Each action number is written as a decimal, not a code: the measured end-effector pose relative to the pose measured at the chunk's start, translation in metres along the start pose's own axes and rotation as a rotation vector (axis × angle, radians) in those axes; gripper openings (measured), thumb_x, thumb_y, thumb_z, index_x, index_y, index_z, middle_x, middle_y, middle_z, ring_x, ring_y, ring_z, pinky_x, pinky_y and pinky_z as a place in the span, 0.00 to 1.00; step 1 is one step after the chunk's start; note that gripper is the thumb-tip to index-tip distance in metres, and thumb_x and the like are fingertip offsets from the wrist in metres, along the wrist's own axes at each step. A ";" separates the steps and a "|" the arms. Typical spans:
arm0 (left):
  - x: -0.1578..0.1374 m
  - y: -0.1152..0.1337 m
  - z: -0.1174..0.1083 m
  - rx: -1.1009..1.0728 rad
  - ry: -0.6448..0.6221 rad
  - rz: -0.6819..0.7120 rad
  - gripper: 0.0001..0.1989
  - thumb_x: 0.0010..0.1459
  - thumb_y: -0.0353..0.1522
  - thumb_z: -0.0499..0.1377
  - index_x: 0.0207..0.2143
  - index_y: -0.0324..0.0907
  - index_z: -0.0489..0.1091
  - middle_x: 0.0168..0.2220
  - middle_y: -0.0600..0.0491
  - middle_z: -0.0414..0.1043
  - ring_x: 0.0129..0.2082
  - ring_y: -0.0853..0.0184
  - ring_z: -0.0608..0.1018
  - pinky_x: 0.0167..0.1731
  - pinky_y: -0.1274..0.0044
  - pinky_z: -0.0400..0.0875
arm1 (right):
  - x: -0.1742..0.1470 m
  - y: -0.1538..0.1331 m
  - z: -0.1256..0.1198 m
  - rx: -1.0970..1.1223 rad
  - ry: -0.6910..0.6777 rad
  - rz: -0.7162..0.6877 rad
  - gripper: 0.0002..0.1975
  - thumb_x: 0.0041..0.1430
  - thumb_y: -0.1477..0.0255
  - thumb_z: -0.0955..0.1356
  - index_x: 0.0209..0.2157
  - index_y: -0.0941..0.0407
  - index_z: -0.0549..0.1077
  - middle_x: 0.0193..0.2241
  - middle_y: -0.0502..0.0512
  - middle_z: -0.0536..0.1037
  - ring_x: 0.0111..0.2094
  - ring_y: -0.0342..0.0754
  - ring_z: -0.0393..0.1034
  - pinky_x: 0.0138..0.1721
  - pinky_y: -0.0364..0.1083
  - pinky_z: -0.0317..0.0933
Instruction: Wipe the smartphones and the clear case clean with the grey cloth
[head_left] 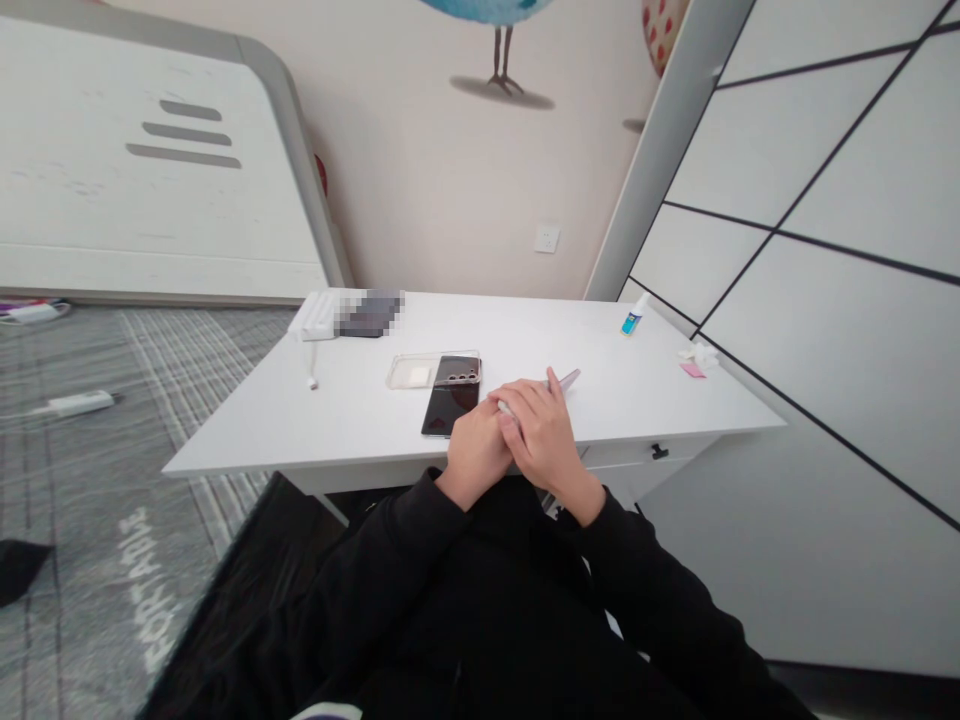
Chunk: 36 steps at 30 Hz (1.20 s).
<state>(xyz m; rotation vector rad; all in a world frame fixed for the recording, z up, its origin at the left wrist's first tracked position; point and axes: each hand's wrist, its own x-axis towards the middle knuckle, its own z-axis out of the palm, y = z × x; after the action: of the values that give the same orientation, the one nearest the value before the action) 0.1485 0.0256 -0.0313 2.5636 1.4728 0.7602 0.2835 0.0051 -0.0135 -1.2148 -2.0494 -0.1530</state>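
At the front edge of the white desk (525,325), my two hands meet one against the other. My left hand (478,457) is closed, its fingers mostly hidden behind the right. Over it curls my right hand (538,432), with fingers bent. A thin, pale pinkish flat piece (568,381) sticks out past the right hand, and a small whitish bit shows between the fingers; its kind is unclear. Just left of the hands lies a dark smartphone (451,408), partly over a clear phone case (409,371) with a small white patch inside.
At the back left are a white box (319,316) and a blurred-out dark item (371,315); a short white cable (313,368) hangs near them. To the right stand a small white-and-blue bottle (634,316), a crumpled tissue (703,353) and a pink slip (693,370).
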 end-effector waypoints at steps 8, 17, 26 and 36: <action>0.000 0.002 -0.003 -0.019 0.016 0.050 0.11 0.71 0.39 0.56 0.44 0.45 0.75 0.41 0.51 0.78 0.44 0.62 0.79 0.39 0.75 0.70 | 0.006 0.059 -0.016 -0.071 0.062 0.131 0.27 0.75 0.52 0.52 0.47 0.52 0.75 0.47 0.59 0.79 0.53 0.58 0.70 0.70 0.71 0.38; -0.001 -0.003 0.000 -0.010 0.002 0.034 0.06 0.68 0.33 0.58 0.42 0.43 0.74 0.43 0.50 0.78 0.43 0.61 0.79 0.38 0.74 0.70 | -0.014 0.002 0.000 -0.055 -0.023 -0.004 0.28 0.73 0.48 0.54 0.57 0.51 0.70 0.57 0.59 0.76 0.62 0.58 0.64 0.74 0.66 0.25; -0.001 0.003 -0.003 -0.031 0.018 0.049 0.10 0.71 0.38 0.55 0.44 0.46 0.75 0.42 0.52 0.78 0.45 0.61 0.79 0.41 0.74 0.71 | -0.004 0.055 -0.011 -0.135 0.080 0.177 0.26 0.75 0.52 0.51 0.53 0.51 0.71 0.54 0.61 0.75 0.64 0.63 0.61 0.69 0.76 0.28; 0.000 -0.002 0.000 -0.017 0.009 0.021 0.08 0.69 0.35 0.57 0.43 0.43 0.75 0.44 0.49 0.79 0.46 0.60 0.80 0.42 0.74 0.72 | -0.005 0.018 -0.006 -0.080 -0.021 0.040 0.27 0.74 0.49 0.54 0.54 0.52 0.72 0.55 0.60 0.77 0.64 0.59 0.64 0.72 0.70 0.27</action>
<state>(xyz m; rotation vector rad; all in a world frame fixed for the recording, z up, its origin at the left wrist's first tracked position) 0.1468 0.0262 -0.0317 2.5708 1.4371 0.7840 0.3024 0.0087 -0.0172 -1.3106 -2.0522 -0.2056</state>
